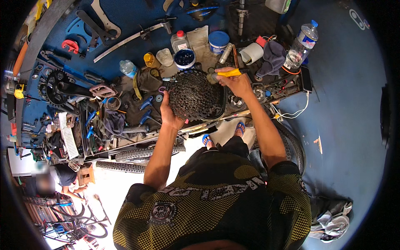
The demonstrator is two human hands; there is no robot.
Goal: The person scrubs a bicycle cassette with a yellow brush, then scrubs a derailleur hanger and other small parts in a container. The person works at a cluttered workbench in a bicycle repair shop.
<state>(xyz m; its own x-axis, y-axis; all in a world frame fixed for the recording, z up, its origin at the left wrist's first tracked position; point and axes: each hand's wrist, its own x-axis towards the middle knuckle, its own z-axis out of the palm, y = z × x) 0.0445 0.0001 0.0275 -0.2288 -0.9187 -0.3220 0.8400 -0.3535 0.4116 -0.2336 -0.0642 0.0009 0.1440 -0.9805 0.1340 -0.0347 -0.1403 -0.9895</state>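
A large, dirty bicycle cassette (193,95) faces me above the workbench. My left hand (170,114) grips its lower left edge, the thumb up along the rim and the other fingers hidden behind it. In my right hand (238,83) is a brush with a yellow handle (229,73). Its bristles (212,78) are at the cassette's upper right edge; whether they touch it I cannot tell. Behind the cassette a dark round pan (219,104) shows in part. Just beyond stands an open tub of dark liquid (184,59).
Blue-handled hex keys (146,103), rags and a crankset (58,85) crowd the bench on the left. At the back right are a blue-lidded tub (218,41), a water bottle (301,45) and a phone (306,79) on a cable. A person (62,177) crouches near a bicycle at lower left.
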